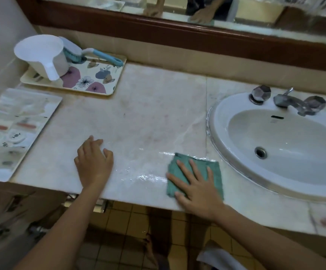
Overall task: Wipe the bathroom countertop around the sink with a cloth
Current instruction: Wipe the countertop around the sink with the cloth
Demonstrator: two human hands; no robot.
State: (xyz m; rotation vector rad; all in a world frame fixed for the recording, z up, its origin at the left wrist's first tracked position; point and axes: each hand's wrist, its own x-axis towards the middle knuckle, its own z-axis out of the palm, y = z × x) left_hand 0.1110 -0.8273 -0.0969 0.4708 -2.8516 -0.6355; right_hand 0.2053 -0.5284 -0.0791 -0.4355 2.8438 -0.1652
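Note:
A pale marble countertop [148, 106] runs across the view, with a white oval sink [286, 145] set into it at the right. A folded green cloth [179, 164] lies flat near the counter's front edge, just left of the sink. My right hand [195, 188] presses down on the cloth with fingers straight and spread. A wet shiny streak spreads left of the cloth. My left hand [94, 162] rests on the bare counter further left, its fingers loosely bent and holding nothing.
A floral tray [97, 78] at the back left carries a white jug [41, 55] and a blue-handled brush [99, 55]. A white tray [12, 123] of small toiletries sits at the far left. Metal taps [288, 100] stand behind the basin. A mirror hangs above.

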